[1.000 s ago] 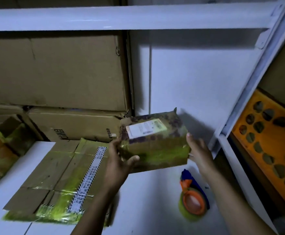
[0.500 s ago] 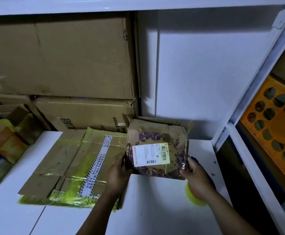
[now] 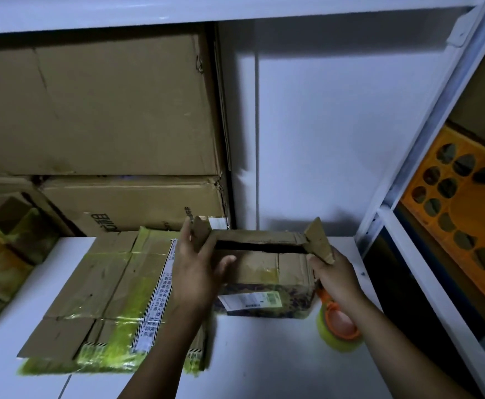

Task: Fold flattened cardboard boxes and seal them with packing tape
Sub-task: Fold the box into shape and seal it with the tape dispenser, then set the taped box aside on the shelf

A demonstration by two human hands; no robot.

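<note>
Far left, a heap of crumpled cardboard scraps [image 3: 7,254] with yellow-green tape sits at the edge of the white table [image 3: 264,358]. Next along, the flattened boxes [image 3: 105,283] lie in a flat stack, a striped tape band running down them towards the camera, and big cartons [image 3: 105,110] are piled behind against the wall.

Now the action: the small box [image 3: 264,269] stands on the table just right of that stack, touching its edge. Its long axis runs left to right across the view and its opening faces up. The two long top flaps are folded in, with a dark slit between them. The left end flap [image 3: 201,234] stands upright, and the right end flap [image 3: 319,240] sticks up and leans outward. The white label [image 3: 249,300] is on the near side, low down.

The left hand [image 3: 198,272] comes up from below, forearm angled in from the bottom centre. Its fingers are straight up against the outside of the left end flap, and its thumb is laid across the near top flap. That is a pressing touch, not a closed grasp. The right hand [image 3: 336,277] is at the other end, fingers curled round the box's right corner beneath the leaning flap, holding it firmly.

Just below that wrist, the tape roll [image 3: 339,332], yellow-green with an orange holder, lies on the table near the box's right near corner. Further right there is a white shelf post [image 3: 425,139], then an orange tray [image 3: 466,214] full of holes.
</note>
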